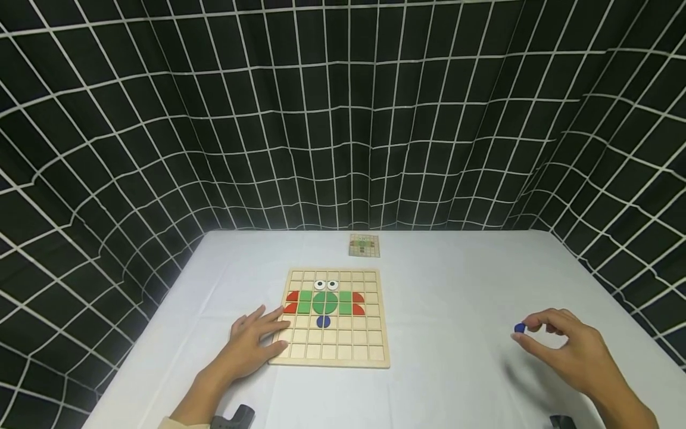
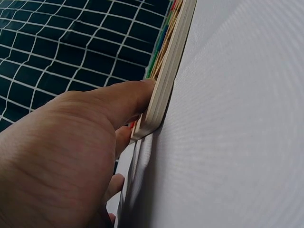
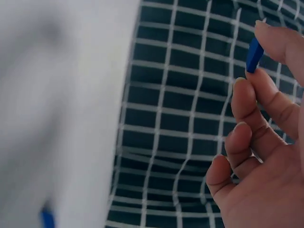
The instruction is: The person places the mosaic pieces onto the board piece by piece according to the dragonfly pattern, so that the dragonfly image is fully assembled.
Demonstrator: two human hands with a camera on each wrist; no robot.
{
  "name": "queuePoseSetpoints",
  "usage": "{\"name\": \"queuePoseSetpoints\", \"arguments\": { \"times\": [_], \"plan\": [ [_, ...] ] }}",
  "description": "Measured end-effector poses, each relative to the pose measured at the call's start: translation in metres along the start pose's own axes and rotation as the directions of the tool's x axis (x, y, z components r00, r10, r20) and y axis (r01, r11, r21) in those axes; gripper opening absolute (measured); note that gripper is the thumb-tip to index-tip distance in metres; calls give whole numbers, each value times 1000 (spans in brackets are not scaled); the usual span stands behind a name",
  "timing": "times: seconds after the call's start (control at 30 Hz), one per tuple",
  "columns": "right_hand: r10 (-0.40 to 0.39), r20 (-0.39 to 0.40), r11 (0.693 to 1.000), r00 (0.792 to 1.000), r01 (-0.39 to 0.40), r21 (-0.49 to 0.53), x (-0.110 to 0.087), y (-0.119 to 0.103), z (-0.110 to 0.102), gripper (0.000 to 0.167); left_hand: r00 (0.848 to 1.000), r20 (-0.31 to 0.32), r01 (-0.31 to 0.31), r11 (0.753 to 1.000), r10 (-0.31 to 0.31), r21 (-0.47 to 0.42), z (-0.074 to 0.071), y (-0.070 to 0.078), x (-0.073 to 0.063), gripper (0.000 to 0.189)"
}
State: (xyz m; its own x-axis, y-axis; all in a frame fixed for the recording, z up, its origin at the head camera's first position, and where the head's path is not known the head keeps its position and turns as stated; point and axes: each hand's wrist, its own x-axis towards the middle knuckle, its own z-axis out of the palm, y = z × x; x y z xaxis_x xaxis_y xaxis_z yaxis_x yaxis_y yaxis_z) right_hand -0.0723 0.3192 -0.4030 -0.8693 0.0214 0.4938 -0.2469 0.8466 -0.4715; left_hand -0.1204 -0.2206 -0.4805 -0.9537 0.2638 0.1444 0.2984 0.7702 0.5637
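A square wooden board (image 1: 343, 353) with a grid of cells lies on the table. Red, green and blue pieces and two eye pieces sit in its cells; the blue disc (image 1: 323, 322) is below the green circle (image 1: 325, 302). My left hand (image 1: 252, 342) rests spread on the board's left edge, its thumb (image 2: 135, 97) at the rim in the left wrist view. Far to the right, my right hand (image 1: 576, 345) pinches a small blue piece (image 3: 254, 55) between thumb and index finger, raised above the table. The other fingers of that hand are loosely bent.
A small card (image 1: 364, 245) with a similar picture lies at the table's far edge. Another blue thing (image 3: 47, 218), blurred, shows low on the table in the right wrist view. White cloth (image 1: 450, 298) covers the table; dark gridded curtains (image 1: 332, 119) surround it.
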Motion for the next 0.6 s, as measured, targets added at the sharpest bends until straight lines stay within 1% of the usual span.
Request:
{"name": "queuePoseSetpoints", "arguments": {
  "times": [0.13,0.2,0.3,0.4,0.6],
  "plan": [
    [-81,-26,995,996,82,60,10,-26,3,30,1000,-7,1,1000,-1,-2,0,0,0,40],
    [-136,-46,986,990,139,95,14,-38,6,33,1000,-5,-1,1000,1,-1,1,-1,0,40],
    [-228,-73,960,971,237,146,19,-53,10,38,1000,-3,-5,1000,5,4,2,-1,1,40],
    [-297,-91,931,950,310,192,24,-67,15,40,1000,-11,-10,1000,10,4,2,-1,0,39],
    [-371,-93,889,924,382,254,33,-95,25,41,1000,-16,-24,1000,24,13,1,-1,0,39]
  ]
}}
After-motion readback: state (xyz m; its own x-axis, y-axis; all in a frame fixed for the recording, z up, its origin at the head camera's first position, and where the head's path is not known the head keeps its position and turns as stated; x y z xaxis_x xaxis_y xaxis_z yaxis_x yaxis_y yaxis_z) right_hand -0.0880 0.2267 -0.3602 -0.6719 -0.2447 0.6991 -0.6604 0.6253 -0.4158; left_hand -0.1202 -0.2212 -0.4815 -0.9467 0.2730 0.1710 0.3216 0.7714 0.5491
